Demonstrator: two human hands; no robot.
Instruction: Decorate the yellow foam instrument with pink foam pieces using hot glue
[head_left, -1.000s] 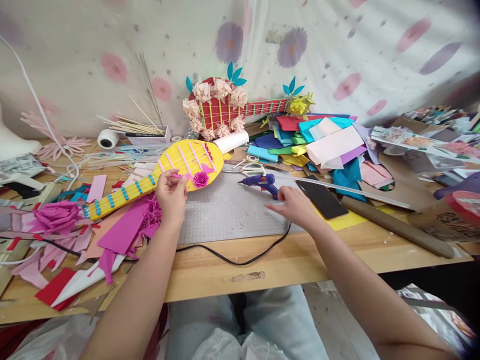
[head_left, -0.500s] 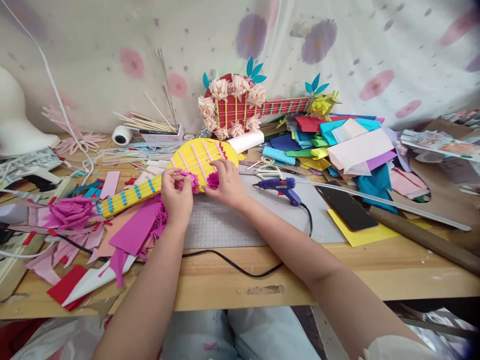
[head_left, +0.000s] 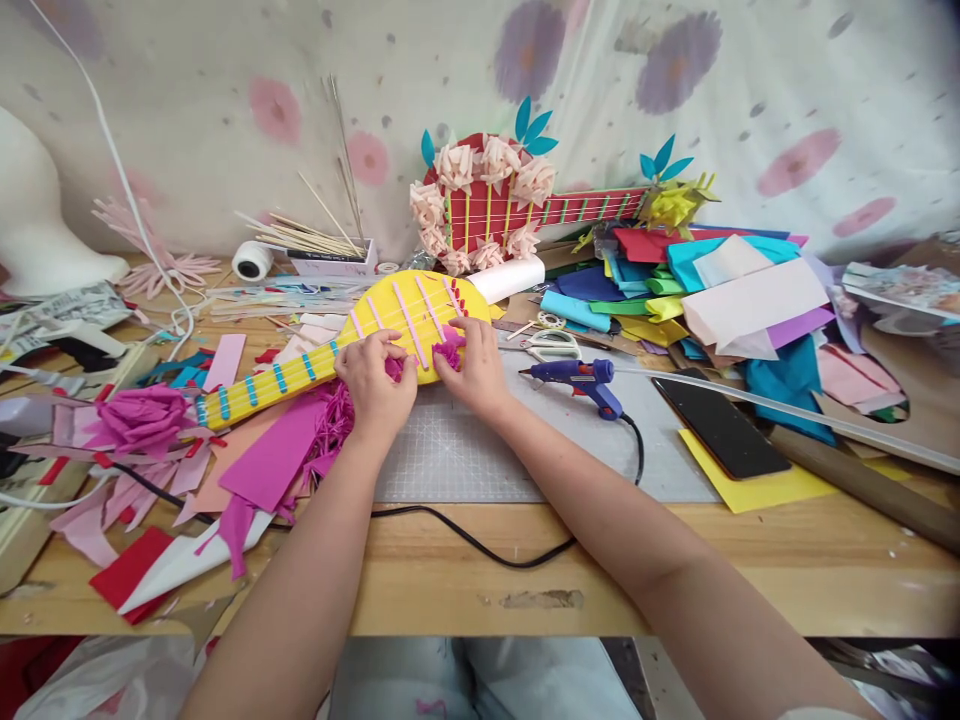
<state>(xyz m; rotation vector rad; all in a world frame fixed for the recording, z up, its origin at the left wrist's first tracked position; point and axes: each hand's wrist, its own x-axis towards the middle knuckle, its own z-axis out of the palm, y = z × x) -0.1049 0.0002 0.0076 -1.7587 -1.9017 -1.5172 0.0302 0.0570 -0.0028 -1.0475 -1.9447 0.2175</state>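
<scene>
A yellow paper guitar (head_left: 386, 300) with pink strips across its body and blue bands along its neck lies on the grey cutting mat (head_left: 450, 460). At the body's near edge, my left hand (head_left: 379, 385) is closed, fingers curled on a magenta paper flower (head_left: 394, 369) that they mostly cover. My right hand (head_left: 480, 375) pinches another magenta paper flower (head_left: 450, 350) at the body's right side, thumb below and fingers above. A large magenta paper rose (head_left: 146, 418) sits at the end of the neck.
A blue glue gun (head_left: 581, 378) lies right of my hands, its black cord trailing along the front. Scissors (head_left: 553, 346) and a phone (head_left: 724, 425) are nearby. Coloured paper (head_left: 750, 290) piles up at right. A red flowered guitar (head_left: 502, 215) stands behind. Magenta paper scraps (head_left: 274, 450) lie at left.
The view has shifted slightly. My left hand has moved right, closer to my right hand. My right fingers have shifted from beside the right flower to pinching it.
</scene>
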